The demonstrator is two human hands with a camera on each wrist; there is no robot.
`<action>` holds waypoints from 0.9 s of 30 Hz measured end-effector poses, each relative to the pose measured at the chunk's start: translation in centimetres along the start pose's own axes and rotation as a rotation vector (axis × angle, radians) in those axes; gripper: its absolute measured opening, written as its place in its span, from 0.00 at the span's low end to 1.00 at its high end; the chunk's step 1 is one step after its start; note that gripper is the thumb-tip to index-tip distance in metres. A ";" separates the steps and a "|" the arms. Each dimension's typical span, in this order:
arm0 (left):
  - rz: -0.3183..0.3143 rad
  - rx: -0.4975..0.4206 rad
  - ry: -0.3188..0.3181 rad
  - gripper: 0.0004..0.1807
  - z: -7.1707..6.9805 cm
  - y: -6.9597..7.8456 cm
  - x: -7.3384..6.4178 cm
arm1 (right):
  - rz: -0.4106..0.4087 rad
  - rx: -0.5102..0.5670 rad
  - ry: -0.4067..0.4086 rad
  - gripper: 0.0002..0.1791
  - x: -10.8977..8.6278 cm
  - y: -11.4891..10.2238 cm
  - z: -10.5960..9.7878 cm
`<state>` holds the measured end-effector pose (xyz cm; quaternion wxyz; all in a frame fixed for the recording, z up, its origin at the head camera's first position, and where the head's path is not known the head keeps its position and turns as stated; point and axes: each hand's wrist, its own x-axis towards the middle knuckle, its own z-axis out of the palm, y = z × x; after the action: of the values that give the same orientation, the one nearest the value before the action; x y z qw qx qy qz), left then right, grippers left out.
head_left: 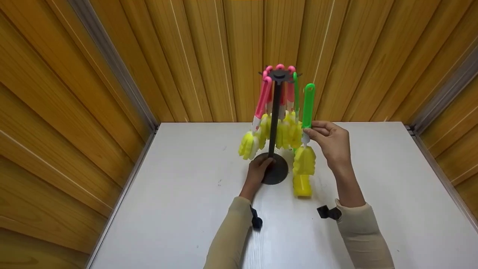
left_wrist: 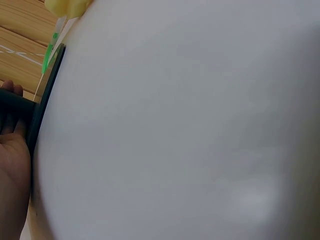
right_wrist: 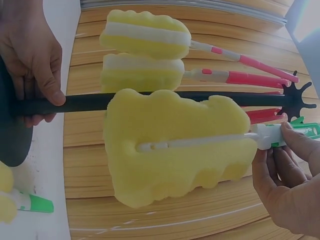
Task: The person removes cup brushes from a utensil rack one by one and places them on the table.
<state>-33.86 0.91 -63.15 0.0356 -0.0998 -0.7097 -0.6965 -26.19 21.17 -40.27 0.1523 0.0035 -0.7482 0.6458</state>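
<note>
A black stand with a round base and a hooked top stands upright on the table. My left hand grips the foot of its pole; the right wrist view shows thumb and fingers around the pole. Between thumb and fingers, my right hand pinches a green-handled sponge brush at its white neck. This brush is upright, handle up, right of the stand, with its yellow sponge hanging below. Several pink-handled sponge brushes and a green-handled one hang from the stand.
Another sponge brush lies on the white table just right of the stand's base, partly hidden behind the held brush; its green handle shows in the right wrist view. Wood-patterned walls rise behind and at the sides.
</note>
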 end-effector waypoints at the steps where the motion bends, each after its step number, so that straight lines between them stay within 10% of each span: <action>1: 0.004 0.006 0.001 0.12 0.0 -0.1 0.1 | 0.004 0.001 0.000 0.22 0.0 0.1 -0.1; 27: -0.032 0.034 -0.015 0.14 -0.1 -0.3 0.2 | 0.039 -0.050 0.006 0.23 -0.6 2.4 -1.9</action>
<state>-34.09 0.82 -63.36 0.0208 -0.0932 -0.7232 -0.6840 -25.66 23.28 -42.53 0.1420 -0.0167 -0.7635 0.6298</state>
